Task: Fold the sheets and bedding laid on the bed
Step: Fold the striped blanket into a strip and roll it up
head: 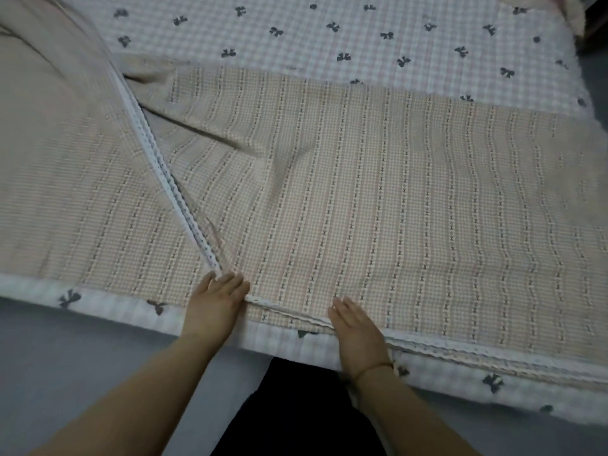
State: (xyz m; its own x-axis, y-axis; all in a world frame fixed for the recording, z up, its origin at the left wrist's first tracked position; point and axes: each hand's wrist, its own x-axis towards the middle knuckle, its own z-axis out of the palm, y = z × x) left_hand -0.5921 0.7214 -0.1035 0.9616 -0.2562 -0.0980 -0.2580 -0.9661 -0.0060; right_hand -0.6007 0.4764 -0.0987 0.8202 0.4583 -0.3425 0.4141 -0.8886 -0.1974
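Note:
A beige checked sheet [378, 199] with dotted stripes and a white lace trim [158, 166] lies spread over the bed. Its left part is folded over, and the trim runs diagonally down to the near edge. My left hand [215, 301] rests flat on the sheet where the diagonal trim meets the near hem, fingers together. My right hand [357, 327] lies flat on the near hem [460, 350], palm down. Neither hand grips the cloth. Under it lies a pink-and-white checked bed cover [362, 37] with dark bows.
The bed's near edge [108, 307] runs across the lower frame, with grey floor [65, 357] below it. My dark trousers [296, 416] show between my arms. More bunched pale fabric [566, 8] sits at the far right corner.

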